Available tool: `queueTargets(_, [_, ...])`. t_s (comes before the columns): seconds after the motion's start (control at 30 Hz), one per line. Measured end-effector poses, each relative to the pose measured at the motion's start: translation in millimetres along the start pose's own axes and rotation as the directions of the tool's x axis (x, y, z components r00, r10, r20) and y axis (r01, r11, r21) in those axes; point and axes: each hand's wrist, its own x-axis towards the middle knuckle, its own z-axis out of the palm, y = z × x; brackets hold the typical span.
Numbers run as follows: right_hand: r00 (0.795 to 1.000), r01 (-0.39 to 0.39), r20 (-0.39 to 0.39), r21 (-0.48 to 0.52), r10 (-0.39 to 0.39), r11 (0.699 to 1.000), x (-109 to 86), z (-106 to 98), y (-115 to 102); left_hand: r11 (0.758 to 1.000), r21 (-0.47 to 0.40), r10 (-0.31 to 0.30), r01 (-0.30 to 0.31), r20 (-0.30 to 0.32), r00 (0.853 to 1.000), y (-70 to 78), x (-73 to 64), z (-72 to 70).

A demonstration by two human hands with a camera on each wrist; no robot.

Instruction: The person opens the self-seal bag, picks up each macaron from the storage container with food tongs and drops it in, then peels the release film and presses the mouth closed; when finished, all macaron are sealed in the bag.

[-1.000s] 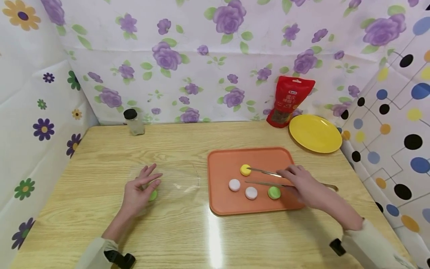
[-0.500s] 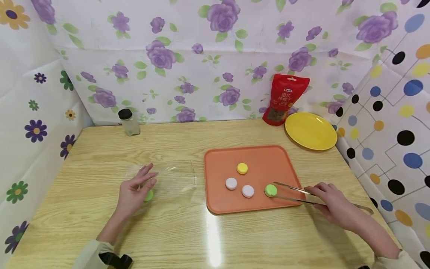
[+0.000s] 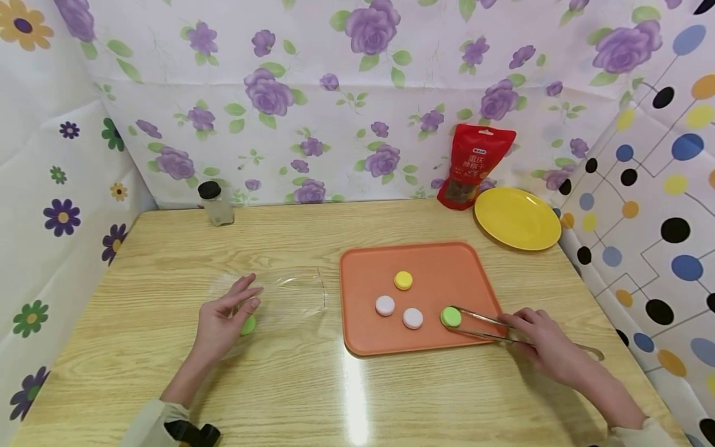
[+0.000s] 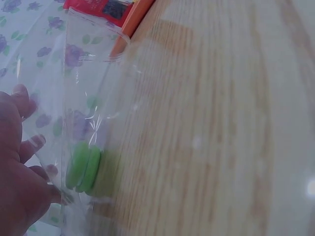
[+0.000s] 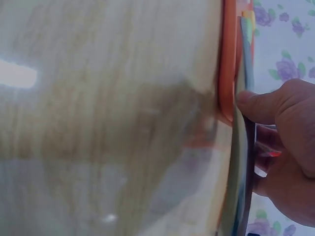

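Observation:
My right hand (image 3: 550, 344) holds a pair of metal tongs (image 3: 486, 336) between thumb and fingers. The tong tips lie on either side of a green macaron (image 3: 450, 317) at the right of the orange tray (image 3: 368, 340). Two white macarons and a yellow macaron (image 3: 403, 280) sit on the same tray. To the left, my left hand (image 3: 222, 323) pinches the upper side of a clear plastic bag (image 3: 298, 298), whose mouth faces the tray. Inside the bag rests another green macaron (image 4: 83, 167), partly covered by the thumb in the head view.
A yellow plate (image 3: 516, 218) stands at the back right, beside a red snack pouch (image 3: 475, 164) leaning at the wall. At the back left is a small glass jar (image 3: 216, 203) with a black lid. Patterned cloth walls border the wooden table (image 3: 268, 397).
My right hand has moved the tongs right and toward me, from the yellow macaron to the green one; the tips have come closer around it. The left hand stays at the bag.

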Motion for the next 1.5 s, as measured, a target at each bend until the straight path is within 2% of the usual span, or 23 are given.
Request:
queueTargets(0.5, [0.997, 0.022, -0.077, 0.015, -0.020, 1.000, 1.4, 5, -4, 1.000, -0.003, 0.011, -0.011, -0.002, 1.000, -0.3, 1.1, 2.6])
queueTargets(0.7, [0.998, 0.002, -0.063, 0.036, 0.000, 0.999, 15.0, 4, -12, 1.000, 0.000, 0.001, -0.001, 0.006, 1.000, 1.3, 2.0, 2.8])
queueTargets(0.83, [1.000, -0.019, -0.018, 0.063, 0.020, 0.998, 37.7, 5, -25, 1.000, -0.001, 0.003, -0.003, -0.002, 1.000, 0.8, 1.2, 2.6])
queueTargets(0.97, [1.000, -0.006, 0.023, 0.104, 0.004, 0.995, 66.8, 10, -38, 1.000, -0.014, 0.018, -0.018, -0.003, 1.000, -0.4, -0.1, 2.1])
queueTargets(1.13, [0.997, 0.034, 0.063, 0.117, -0.042, 0.993, 108.5, 19, -59, 0.999, -0.019, 0.037, -0.037, -0.008, 0.999, -1.8, -0.2, 2.2])
queueTargets(1.37, [0.985, 0.125, 0.102, 0.154, -0.141, 0.980, 167.0, 37, -97, 1.000, -0.018, 0.015, -0.015, 0.001, 1.000, -2.6, -1.3, 2.2])
queueTargets(1.5, [0.975, 0.143, 0.148, 0.165, -0.168, 0.976, 196.6, 48, -119, 1.000, -0.017, 0.013, -0.013, 0.003, 1.000, -2.1, -1.0, 2.6])
